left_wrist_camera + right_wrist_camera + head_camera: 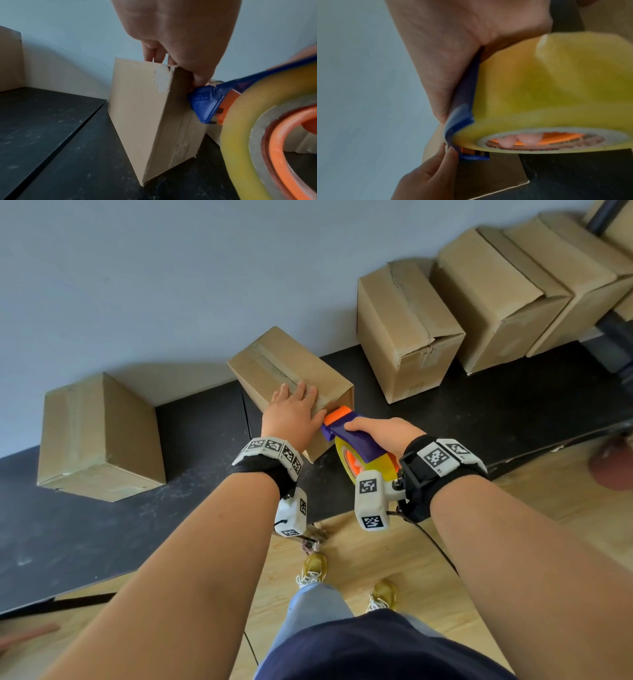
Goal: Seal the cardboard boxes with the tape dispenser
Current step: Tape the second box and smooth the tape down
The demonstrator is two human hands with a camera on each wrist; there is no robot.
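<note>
Tape already runs along the top seam of the middle box (291, 371), as far as the head view shows, and my left hand (293, 414) lies flat on that top with fingers straight, pressing it steady. My right hand (383, 433) has its grip clamped around the blue frame of the tape dispenser (356, 440), fingertips hooked inside the roll's core, and the orange-tipped nose touches the near top edge of the box, right beside my left thumb. I judge this strip to be at its end, going down over the near face, with the cut still to make.

Progress overall looks partial. The box on the far left (99, 436) shows a faint strip over its top, so I take it as sealed. The taller box to the right (407, 330) carries worn tape remnants along its seam and a torn corner (whether it counts as done, I cannot tell). Beyond it stand more boxes (513, 292) in a row, their flaps closed; tape on them is too hard to make out, so they may still be waiting.

All boxes stand on a long black surface (102, 529), scuffed with pale marks and split by a seam between two panels, pushed against a plain pale blue-grey wall (171, 268). Below is a light wooden floor (394, 546), where my yellow shoes (313, 571) show.
</note>
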